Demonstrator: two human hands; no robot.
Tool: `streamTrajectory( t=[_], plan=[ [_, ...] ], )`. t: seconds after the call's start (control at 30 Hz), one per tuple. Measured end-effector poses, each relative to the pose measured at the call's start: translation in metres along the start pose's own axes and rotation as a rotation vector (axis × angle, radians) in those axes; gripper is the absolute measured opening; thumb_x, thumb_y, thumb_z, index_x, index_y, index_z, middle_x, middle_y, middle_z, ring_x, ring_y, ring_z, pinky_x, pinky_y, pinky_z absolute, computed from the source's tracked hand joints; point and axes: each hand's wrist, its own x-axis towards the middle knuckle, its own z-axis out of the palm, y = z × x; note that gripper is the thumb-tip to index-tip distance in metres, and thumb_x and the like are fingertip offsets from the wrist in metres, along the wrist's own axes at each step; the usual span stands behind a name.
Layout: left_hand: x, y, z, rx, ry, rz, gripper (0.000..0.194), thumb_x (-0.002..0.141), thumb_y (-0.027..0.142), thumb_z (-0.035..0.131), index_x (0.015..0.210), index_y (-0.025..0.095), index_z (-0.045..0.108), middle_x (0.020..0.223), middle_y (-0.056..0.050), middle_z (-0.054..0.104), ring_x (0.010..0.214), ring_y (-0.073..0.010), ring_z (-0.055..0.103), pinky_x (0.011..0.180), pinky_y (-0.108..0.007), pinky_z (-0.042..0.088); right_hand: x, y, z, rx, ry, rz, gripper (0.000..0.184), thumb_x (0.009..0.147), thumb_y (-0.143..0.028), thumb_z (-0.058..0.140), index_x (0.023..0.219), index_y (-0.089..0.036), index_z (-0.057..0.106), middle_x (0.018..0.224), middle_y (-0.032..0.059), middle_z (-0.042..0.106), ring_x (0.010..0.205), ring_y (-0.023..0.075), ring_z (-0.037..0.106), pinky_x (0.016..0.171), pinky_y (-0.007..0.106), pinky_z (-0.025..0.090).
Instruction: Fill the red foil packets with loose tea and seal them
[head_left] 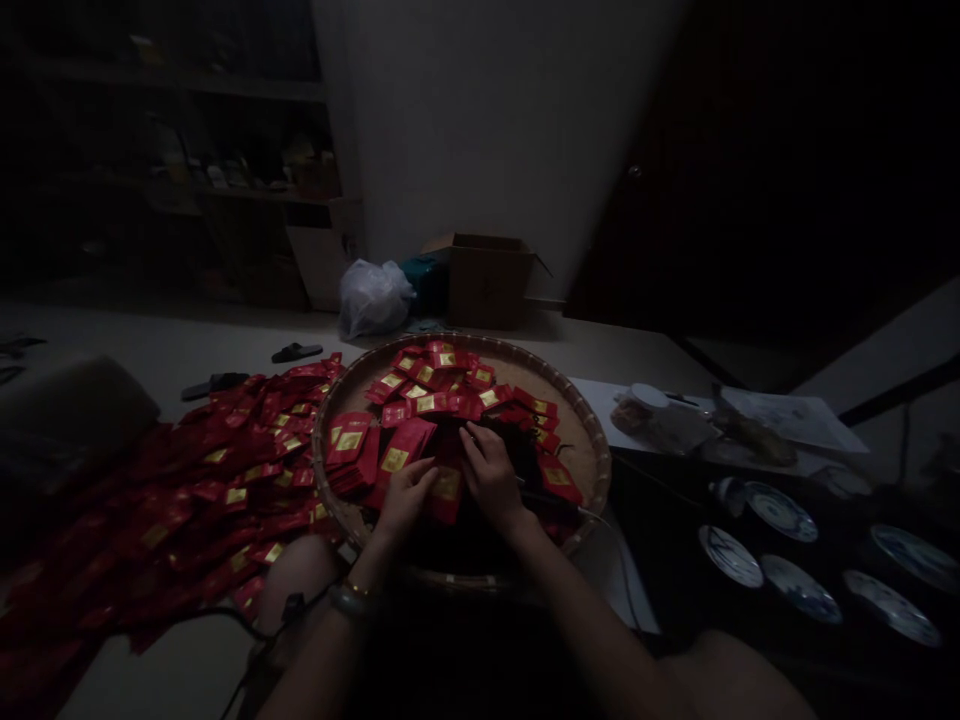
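My left hand point(405, 497) and right hand point(491, 472) are close together over the round woven tray point(604, 455), with one red packet point(448, 487) between them, well inside the rim and nearer its front edge than its back. My left fingertips meet the packet's left edge and my right fingers bend over its upper right side; in this dimness I cannot tell whether either grip is closed on it. Just left, a stack of packets point(351, 455) reaches almost to the rim, so there is little space that way; outside, a loose heap of packets point(225, 500) presses up against the tray. Beyond my fingertips more packets point(442, 375) fill the far part. The widest open room is the strip of pale weave along the right inner edge, past a slender rod point(551, 499) by my right wrist. Outside the right rim lie white paper point(596, 400) and, well apart, patterned plates point(731, 556).
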Motion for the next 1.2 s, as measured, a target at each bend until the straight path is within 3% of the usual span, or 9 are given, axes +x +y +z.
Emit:
streamTrajectory(
  t=[0.2, 0.33, 0.47, 0.6, 0.7, 0.83, 0.93, 1.0, 1.2],
  plan=[
    [-0.003, 0.002, 0.0, -0.034, -0.044, -0.04, 0.039, 0.066, 0.038, 0.07, 0.096, 0.011, 0.071, 0.094, -0.01, 0.074, 0.09, -0.0261, 0.069, 0.082, -0.038, 0.056, 0.001, 0.0, -0.003, 0.009, 0.074, -0.052, 0.033, 0.09, -0.016, 0.048, 0.121, -0.018, 0.058, 0.105, 0.0124, 0.063, 0.098, 0.0231, 0.053, 0.084, 0.04, 0.049],
    [-0.003, 0.001, 0.0, 0.057, -0.047, 0.037, 0.034, 0.072, 0.034, 0.064, 0.097, 0.012, 0.071, 0.094, -0.009, 0.075, 0.09, -0.0251, 0.069, 0.083, -0.039, 0.055, 0.003, -0.004, -0.006, 0.036, 0.086, 0.003, 0.017, 0.09, -0.021, 0.05, 0.091, -0.017, 0.067, 0.099, 0.0118, 0.061, 0.093, 0.0217, 0.051, 0.079, 0.036, 0.048],
    [-0.003, -0.004, 0.0, 0.211, -0.01, 0.176, 0.028, 0.076, 0.028, 0.057, 0.096, 0.014, 0.072, 0.097, -0.009, 0.074, 0.092, -0.0242, 0.068, 0.086, -0.04, 0.054, 0.004, -0.008, -0.011, 0.02, -0.042, 0.081, 0.023, 0.089, -0.021, 0.05, 0.07, -0.018, 0.062, 0.082, 0.0089, 0.058, 0.08, 0.0192, 0.05, 0.07, 0.032, 0.044],
    [-0.005, -0.009, 0.0, 0.354, 0.002, 0.249, 0.027, 0.081, 0.027, 0.052, 0.097, 0.016, 0.071, 0.098, -0.007, 0.074, 0.092, -0.0223, 0.068, 0.084, -0.036, 0.054, 0.003, -0.011, -0.018, 0.152, -0.283, 0.067, 0.014, 0.086, -0.018, 0.053, 0.073, -0.018, 0.059, 0.074, 0.0048, 0.061, 0.074, 0.0174, 0.052, 0.079, 0.035, 0.042],
    [-0.008, -0.007, -0.001, 0.452, -0.071, 0.305, 0.028, 0.086, 0.024, 0.047, 0.101, 0.018, 0.069, 0.095, -0.005, 0.074, 0.085, -0.019, 0.069, 0.076, -0.03, 0.055, -0.002, -0.011, -0.022, 0.269, -0.396, 0.237, 0.008, 0.083, -0.021, 0.057, 0.076, -0.018, 0.059, 0.073, 0.0027, 0.062, 0.074, 0.0173, 0.054, 0.081, 0.035, 0.042],
    [-0.015, 0.001, -0.002, 0.693, -0.132, 0.465, 0.029, 0.087, 0.021, 0.049, 0.111, 0.02, 0.065, 0.096, -0.006, 0.073, 0.085, -0.0187, 0.068, 0.075, -0.029, 0.054, -0.009, -0.005, -0.028, 0.534, -0.417, 0.522, 0.012, 0.081, -0.027, 0.056, 0.08, -0.018, 0.064, 0.079, 0.0046, 0.068, 0.074, 0.0183, 0.058, 0.071, 0.031, 0.046],
    [-0.021, 0.006, -0.003, 0.969, -0.11, 0.599, 0.054, 0.074, 0.019, 0.067, 0.126, 0.025, 0.054, 0.115, -0.008, 0.065, 0.103, -0.0251, 0.061, 0.086, -0.038, 0.051, -0.011, -0.002, -0.035, 0.75, -0.319, 0.675, 0.019, 0.08, -0.029, 0.055, 0.089, -0.019, 0.068, 0.088, 0.0052, 0.071, 0.08, 0.0206, 0.063, 0.076, 0.034, 0.048],
    [-0.023, 0.006, -0.004, 1.067, -0.097, 0.599, 0.069, 0.069, 0.011, 0.07, 0.131, 0.03, 0.047, 0.119, -0.007, 0.06, 0.103, -0.0242, 0.06, 0.083, -0.036, 0.053, -0.012, -0.003, -0.039, 0.872, -0.284, 0.732, 0.022, 0.076, -0.03, 0.059, 0.093, -0.02, 0.07, 0.093, 0.0048, 0.072, 0.087, 0.0225, 0.064, 0.082, 0.037, 0.048],
    [-0.02, 0.003, -0.01, 0.941, -0.2, 0.703, 0.06, 0.072, -0.001, 0.056, 0.125, 0.026, 0.049, 0.115, -0.006, 0.055, 0.104, -0.0193, 0.058, 0.088, -0.032, 0.052, -0.016, -0.016, -0.048, 1.224, -0.46, 0.906, 0.039, 0.068, -0.042, 0.073, 0.098, -0.017, 0.07, 0.09, 0.0042, 0.071, 0.084, 0.0216, 0.064, 0.085, 0.039, 0.046]
  ],
)
